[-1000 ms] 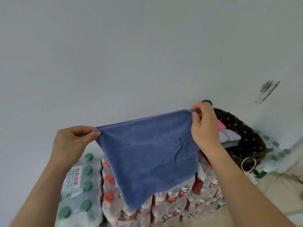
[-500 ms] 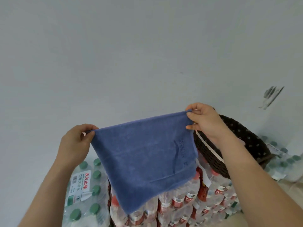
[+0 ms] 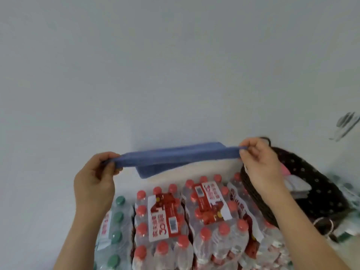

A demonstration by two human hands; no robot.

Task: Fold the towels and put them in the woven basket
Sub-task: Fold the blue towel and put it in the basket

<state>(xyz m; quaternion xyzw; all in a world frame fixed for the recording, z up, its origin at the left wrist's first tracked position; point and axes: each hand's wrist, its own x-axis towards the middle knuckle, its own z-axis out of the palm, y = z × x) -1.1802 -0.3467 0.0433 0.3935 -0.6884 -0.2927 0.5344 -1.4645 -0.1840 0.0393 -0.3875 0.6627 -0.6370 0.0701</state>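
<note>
the blue towel (image 3: 175, 153), hanging down a second ago, is now swinging up flat between the left hand (image 3: 95, 179) and right hand (image 3: 260, 162), both pinching its corners; a fold is likely starting before the basket (image 3: 311, 191).

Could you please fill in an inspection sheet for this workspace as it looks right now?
Surface: shrink-wrapped packs of red-capped bottles serve as the worktop.
Job's things: blue towel stretched flat in the air; woven basket at right, folded cloths inside.
Clutter: green-capped bottles at left.
Grippers: left hand and right hand each pinch a towel end.
Cables: nothing seen.
Surroundings: plain wall, dark scuff at right.
</note>
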